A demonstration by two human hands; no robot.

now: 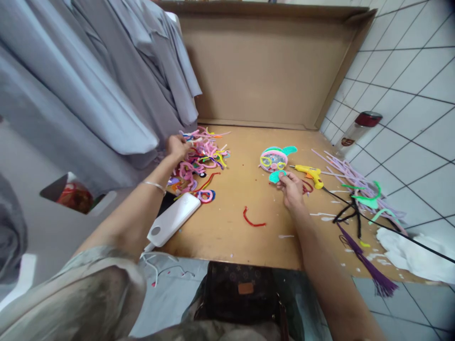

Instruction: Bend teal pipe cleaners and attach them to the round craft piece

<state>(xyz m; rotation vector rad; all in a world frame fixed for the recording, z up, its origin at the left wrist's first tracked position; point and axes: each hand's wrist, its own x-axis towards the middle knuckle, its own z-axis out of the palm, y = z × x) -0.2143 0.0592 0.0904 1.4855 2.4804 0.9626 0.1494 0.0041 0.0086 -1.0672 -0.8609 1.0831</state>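
My left hand (178,147) reaches into a tangled pile of pipe cleaners (211,152), mostly pink with yellow, red and blue ones. Its fingers are bent together at the pile's left edge, and what they grip, if anything, is hard to make out. In my right hand (292,188), thumb and fingers pinch a small teal fuzzy piece (277,176). Just beyond it lies a round pipe-cleaner figure (273,158) with a pink rim, yellow rings like glasses and a teal ear-like part. A yellow glue gun (309,174) rests right of the figure, its nozzle pointing towards it.
A curved red pipe cleaner (253,219) lies mid-table. At front left is a white oblong device (174,220). On the right are lilac pipe cleaners (341,173), a purple tassel (369,263), white tissue (419,253), a black cord and a red-lidded bottle (359,130). Cardboard (256,71) stands behind.
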